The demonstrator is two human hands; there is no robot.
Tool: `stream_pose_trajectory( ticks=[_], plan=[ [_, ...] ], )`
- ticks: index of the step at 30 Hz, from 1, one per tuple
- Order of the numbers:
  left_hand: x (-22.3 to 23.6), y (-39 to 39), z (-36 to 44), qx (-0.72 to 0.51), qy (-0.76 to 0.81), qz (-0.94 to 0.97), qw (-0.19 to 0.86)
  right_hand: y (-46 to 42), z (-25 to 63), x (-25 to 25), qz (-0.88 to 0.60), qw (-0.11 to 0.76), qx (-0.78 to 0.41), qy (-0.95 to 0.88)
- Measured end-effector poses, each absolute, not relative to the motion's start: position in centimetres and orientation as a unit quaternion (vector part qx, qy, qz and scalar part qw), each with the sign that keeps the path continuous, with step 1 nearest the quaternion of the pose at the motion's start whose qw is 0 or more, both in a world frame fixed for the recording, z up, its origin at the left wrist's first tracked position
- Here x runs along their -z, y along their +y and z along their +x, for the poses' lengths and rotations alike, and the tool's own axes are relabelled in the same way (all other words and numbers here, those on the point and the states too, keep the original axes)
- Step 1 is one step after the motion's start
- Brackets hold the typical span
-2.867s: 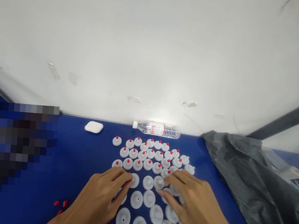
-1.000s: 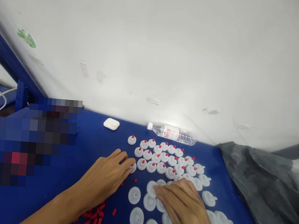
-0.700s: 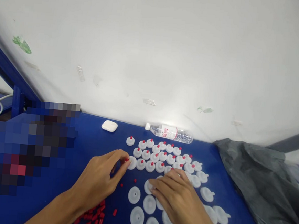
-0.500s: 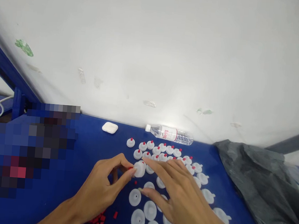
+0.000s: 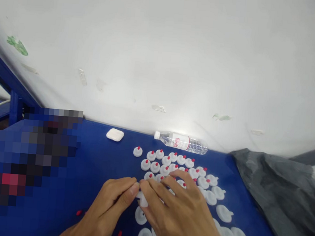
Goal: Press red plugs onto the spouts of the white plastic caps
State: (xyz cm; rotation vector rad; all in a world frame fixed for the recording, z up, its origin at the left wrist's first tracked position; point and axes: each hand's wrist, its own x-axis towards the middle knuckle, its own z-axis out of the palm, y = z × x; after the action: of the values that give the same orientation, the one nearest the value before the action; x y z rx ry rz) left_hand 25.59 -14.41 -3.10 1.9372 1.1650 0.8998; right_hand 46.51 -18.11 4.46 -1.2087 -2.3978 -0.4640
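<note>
Both my hands meet over a blue table [image 5: 94, 164]. My left hand [image 5: 106, 208] and my right hand [image 5: 177, 214] pinch together on one small white cap [image 5: 142, 200], fingertips touching it from both sides. Just beyond them stand several white caps with red plugs [image 5: 165, 160] in rows. Plain white caps without plugs [image 5: 225, 212] lie to the right and below my hands. A few loose red plugs [image 5: 79, 212] lie on the table at lower left.
A clear water bottle [image 5: 181, 142] lies on its side by the white wall. A small white case [image 5: 115, 134] sits to its left. A crumpled grey plastic bag [image 5: 277, 193] fills the right side. A pixelated patch covers the left.
My left hand picked a red plug near the pile and lifted a white cap. My right hand came off the plain caps and joined the left on that cap, nearer to me.
</note>
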Motion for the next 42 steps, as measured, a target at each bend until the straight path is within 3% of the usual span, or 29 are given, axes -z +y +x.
stream_pose_trajectory(
  ticks=[2, 4, 6, 10, 14, 17, 24, 28, 35, 42],
  plan=[
    [2.4, -13.7, 25.5, -0.35, 0.467, 0.661, 0.473, -18.1, 47.4, -4.9, -0.442, 0.193, 0.204, -0.852],
    [1.4, -12.4, 25.2, -0.38, 0.471, 0.613, 0.507, -17.8, 48.5, -5.3, -0.469, 0.183, 0.224, -0.834],
    [0.6, -11.2, 24.9, -0.399, 0.483, 0.648, 0.433, -17.3, 49.4, -5.5, -0.497, 0.203, 0.185, -0.823],
    [0.5, -10.5, 25.2, -0.268, 0.45, 0.827, 0.204, -16.7, 49.6, -5.4, -0.513, 0.25, 0.04, -0.82],
    [1.2, -11.1, 25.7, -0.186, 0.409, 0.887, 0.106, -16.4, 48.8, -4.2, -0.493, 0.246, 0.006, -0.834],
    [1.4, -11.4, 25.6, -0.192, 0.393, 0.894, 0.098, -16.2, 48.5, -3.5, -0.484, 0.25, -0.008, -0.838],
    [0.8, -12.3, 25.8, -0.351, 0.32, 0.865, 0.16, -16.4, 47.7, -3.2, -0.462, 0.248, -0.044, -0.851],
    [0.6, -11.5, 25.8, -0.394, 0.335, 0.845, 0.132, -16.4, 48.2, -3.4, -0.478, 0.239, -0.023, -0.845],
    [1.7, -10.5, 25.1, -0.292, 0.376, 0.879, 0.025, -15.3, 49.0, -1.9, -0.518, 0.138, 0.054, -0.843],
    [1.5, -11.5, 25.4, -0.312, 0.354, 0.879, 0.072, -15.6, 48.7, -2.7, -0.496, 0.204, 0.007, -0.844]
  ],
)
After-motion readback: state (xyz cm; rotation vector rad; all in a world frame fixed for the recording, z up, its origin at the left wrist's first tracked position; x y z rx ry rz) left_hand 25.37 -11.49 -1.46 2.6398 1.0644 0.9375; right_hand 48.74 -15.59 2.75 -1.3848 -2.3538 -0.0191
